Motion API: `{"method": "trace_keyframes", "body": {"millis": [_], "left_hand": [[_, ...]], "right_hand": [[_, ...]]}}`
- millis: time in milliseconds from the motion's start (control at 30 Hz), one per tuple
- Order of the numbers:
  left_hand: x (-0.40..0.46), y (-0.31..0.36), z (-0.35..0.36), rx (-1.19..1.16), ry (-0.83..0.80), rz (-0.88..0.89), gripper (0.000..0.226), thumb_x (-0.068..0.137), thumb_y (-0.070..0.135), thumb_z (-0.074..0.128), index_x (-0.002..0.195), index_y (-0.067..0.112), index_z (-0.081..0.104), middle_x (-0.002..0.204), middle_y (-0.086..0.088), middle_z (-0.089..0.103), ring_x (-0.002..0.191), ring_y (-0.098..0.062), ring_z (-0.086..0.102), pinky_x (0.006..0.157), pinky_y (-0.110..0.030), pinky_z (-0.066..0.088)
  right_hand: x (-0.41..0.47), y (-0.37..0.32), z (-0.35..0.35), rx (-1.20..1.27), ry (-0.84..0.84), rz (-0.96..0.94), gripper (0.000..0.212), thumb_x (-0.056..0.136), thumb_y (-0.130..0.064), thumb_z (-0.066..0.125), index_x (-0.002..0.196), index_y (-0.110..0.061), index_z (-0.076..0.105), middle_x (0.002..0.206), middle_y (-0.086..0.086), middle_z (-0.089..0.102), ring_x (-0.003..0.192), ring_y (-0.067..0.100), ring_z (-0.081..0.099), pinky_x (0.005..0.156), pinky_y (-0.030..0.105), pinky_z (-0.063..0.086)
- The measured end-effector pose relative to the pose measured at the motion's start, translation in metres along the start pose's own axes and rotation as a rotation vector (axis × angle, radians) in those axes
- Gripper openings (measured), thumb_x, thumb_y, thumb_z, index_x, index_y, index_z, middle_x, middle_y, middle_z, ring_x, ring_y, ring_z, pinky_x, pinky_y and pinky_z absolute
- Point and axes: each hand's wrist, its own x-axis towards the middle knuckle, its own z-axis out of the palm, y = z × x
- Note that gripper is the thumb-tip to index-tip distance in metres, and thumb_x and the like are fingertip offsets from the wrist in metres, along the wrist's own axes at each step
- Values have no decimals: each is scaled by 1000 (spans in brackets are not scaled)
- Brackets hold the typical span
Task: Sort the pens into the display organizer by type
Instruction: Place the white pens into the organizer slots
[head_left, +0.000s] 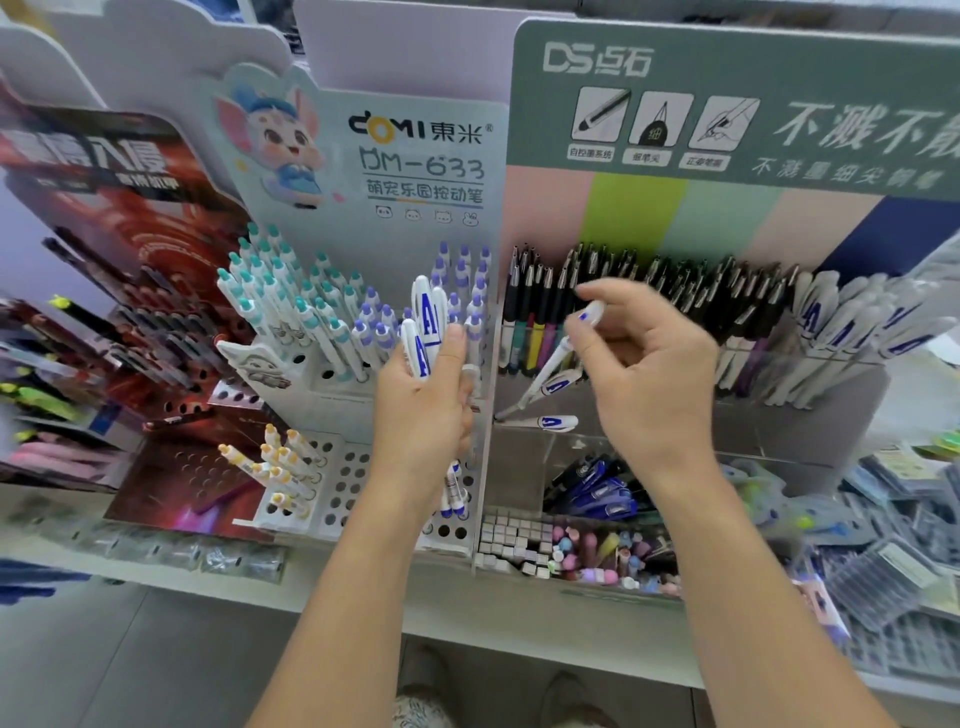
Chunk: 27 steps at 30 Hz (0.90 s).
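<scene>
fingers (582, 325) of the right hand (644, 364) pinch one white pen (566, 345) near its cap end, thumb & index clamped on the barrel, other fingers loosely curled; pen slants down-left w/ its tip toward the lower shelf of the green display organizer (727, 104), centre-right of frame. left hand (423, 395), frame centre, grips a small bundle of white pens (426, 327) marked w/ a blue "a", fingers wrapped round the lower barrels, caps sticking up.

more of the same type: two loose pens (550, 405) lie on the shelf just below the right hand, and a bunch stands in the right-hand slot (841, 332), mid-right of frame. black-capped pens (597, 291) fill the slots behind the right hand. teal-capped pens (280, 296) & purple-capped pens (457, 291) stand in the pale peg-hole stand (343, 467) at left-centre.

handling, as a guess: pens look light, stiff, smooth plastic, so prob slippery in a bundle; one could slide out of the left grip. best hold is mid-barrel or just under the cap, pinch firm not hard. clips may snag on neighbours going into a packed slot.
</scene>
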Motion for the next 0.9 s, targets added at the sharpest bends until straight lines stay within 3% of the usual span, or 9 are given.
{"method": "trace_keyframes", "body": {"millis": [233,367,633,767,900], "left_hand": [[-2,0,0,-76,-43,-47,28,100,43,55,85,20,49,59,3,35,45,-11,22,38,-24,17],[-4,-1,-2,-95,-26,-91,33,100,45,55,80,18,52,57,5,38,43,-10,24,36,-21,19],[-6,0,0,-81,-43,-91,33,98,44,56,80,17,51,57,4,39,43,-10,25,35,-20,21],[-5,0,6,-102,-85,-72,34,100,47,52,93,14,49,58,2,40,40,-9,26,34,-20,21],[-7,0,11,-145,-158,-90,40,105,48,37,94,12,52,57,2,46,38,-8,26,34,-19,20]], "right_hand": [[-12,23,26,-209,-55,-108,20,88,-10,77,108,-9,78,89,1,65,76,11,63,70,28,54],[-13,24,28,-295,-57,-177,14,86,-10,79,99,-8,81,85,4,75,76,12,68,74,28,57],[-15,29,24,-380,-97,-49,10,87,-18,78,96,-14,82,82,-1,76,74,15,68,72,39,59],[-15,30,18,-427,-121,-50,12,87,-14,77,99,-13,80,89,-1,73,83,16,67,78,40,58],[-18,22,11,-424,-86,-33,17,86,-15,79,102,-15,77,92,-3,66,78,7,59,75,26,53]]}}
